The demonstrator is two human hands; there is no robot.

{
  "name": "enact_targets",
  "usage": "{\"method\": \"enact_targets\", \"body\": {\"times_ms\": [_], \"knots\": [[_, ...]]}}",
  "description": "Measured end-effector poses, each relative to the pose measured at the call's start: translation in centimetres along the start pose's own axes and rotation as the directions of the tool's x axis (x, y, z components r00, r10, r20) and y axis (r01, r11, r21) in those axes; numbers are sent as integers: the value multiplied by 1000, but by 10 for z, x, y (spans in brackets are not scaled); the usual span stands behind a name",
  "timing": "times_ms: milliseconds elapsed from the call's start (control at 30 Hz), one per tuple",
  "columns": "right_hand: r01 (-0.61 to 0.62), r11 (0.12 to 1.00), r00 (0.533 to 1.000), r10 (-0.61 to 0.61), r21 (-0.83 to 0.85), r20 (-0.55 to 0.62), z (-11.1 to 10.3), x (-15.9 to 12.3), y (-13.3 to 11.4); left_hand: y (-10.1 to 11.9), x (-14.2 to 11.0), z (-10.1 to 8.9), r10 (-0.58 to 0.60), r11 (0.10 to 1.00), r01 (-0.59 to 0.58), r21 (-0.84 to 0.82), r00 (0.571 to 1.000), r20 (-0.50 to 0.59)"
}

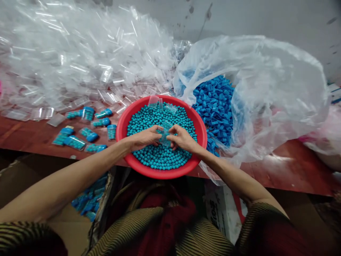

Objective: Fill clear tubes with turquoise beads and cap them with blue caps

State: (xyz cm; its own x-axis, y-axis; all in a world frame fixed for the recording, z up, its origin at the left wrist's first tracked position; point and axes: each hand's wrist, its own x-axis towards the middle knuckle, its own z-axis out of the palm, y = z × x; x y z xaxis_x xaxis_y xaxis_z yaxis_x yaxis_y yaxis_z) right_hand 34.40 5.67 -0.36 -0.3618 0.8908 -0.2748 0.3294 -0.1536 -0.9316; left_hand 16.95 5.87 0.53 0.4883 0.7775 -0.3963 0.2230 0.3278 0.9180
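Note:
A red basin (122, 128) full of small turquoise balls (160, 160) stands at the table's front edge. Over the balls, my left hand (147, 138) and my right hand (182, 138) meet with fingers closed on a clear plastic container (165, 137). It is see-through, so I cannot make out how many pieces are between the fingers. Another clear container (153, 101) and a few more lie on the balls near the basin's far rim.
Clear containers (80, 60) form a big heap at the back left. Filled containers with blue caps (75, 143) lie left of the basin. Blue caps (213, 106) spill from a clear plastic bag (279, 89) on the right. Below left, a cardboard box (71, 227) holds more filled ones.

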Motion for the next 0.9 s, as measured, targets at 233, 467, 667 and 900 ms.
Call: {"method": "enact_targets", "body": {"times_ms": [233, 467, 667, 900], "knots": [[-3, 999, 993, -2, 44, 116, -2, -9, -10, -9, -1, 18, -2, 1000, 2, 1, 995, -103], [269, 474, 947, -288, -838, 140, -15, 16, -29, -17, -5, 13, 177, 862, -55, 503, 964, -197], [297, 365, 949, -218, -882, 229, -22, 41, -17, -19, -11, 13, 208, 826, -71, 560, 961, -184], [22, 999, 999, -24, -47, -42, -5, 10, 3, -18, -8, 17, 225, 836, -135, 531, 968, -108]]}}
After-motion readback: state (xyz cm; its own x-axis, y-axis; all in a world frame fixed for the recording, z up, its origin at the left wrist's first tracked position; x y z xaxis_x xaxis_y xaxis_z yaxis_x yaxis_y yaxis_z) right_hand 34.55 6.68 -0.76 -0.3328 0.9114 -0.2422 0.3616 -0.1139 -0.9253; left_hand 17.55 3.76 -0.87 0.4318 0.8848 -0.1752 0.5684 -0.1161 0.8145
